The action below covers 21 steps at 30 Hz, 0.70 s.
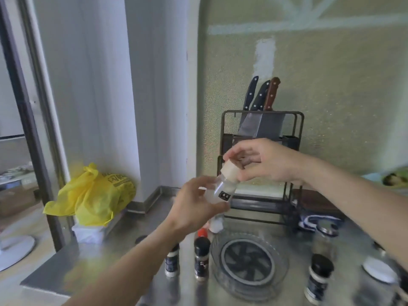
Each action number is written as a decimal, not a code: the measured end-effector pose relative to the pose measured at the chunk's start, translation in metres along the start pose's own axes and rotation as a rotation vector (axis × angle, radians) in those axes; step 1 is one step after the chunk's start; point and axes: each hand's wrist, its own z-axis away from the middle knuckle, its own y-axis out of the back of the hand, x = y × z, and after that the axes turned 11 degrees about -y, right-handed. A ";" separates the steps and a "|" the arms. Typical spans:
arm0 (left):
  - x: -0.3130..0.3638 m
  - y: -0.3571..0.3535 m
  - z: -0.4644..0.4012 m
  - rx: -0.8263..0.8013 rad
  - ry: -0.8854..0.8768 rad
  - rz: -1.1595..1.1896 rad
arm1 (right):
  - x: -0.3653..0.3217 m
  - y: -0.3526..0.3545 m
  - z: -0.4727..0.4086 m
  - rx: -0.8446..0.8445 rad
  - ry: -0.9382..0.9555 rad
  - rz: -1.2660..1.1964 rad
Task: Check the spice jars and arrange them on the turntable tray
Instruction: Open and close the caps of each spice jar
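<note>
My left hand (194, 202) grips the body of a clear spice jar (223, 191) with a small black label, held tilted above the counter. My right hand (262, 160) pinches its pale wooden cap (229, 171). Below them the clear turntable tray (249, 265) with a dark hub lies on the steel counter with nothing on it. Two black-capped jars (201, 258) stand left of the tray, a red-capped one (202, 233) and a white one (216, 224) behind them. On the tray's right stands another black-capped jar (319, 279), with a glass jar (324, 241) behind it.
A black wire rack (262, 164) holding three knives and a cleaver stands against the wall behind my hands. A yellow plastic bag (92, 195) sits on a white box at the left. A white lid (379, 270) lies at the right. The counter's left edge drops off beside a door frame.
</note>
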 end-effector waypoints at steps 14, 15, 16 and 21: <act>-0.040 -0.164 0.116 -0.061 0.417 1.238 | 0.094 -0.009 0.113 -0.214 -0.147 0.247; -0.045 -0.169 0.118 -0.047 0.426 1.242 | 0.102 -0.016 0.112 -0.205 -0.155 0.253; -0.049 -0.173 0.120 -0.032 0.425 1.235 | 0.109 -0.022 0.111 -0.195 -0.158 0.256; -0.059 -0.176 0.122 0.015 0.420 1.096 | 0.123 -0.034 0.108 -0.173 -0.145 0.235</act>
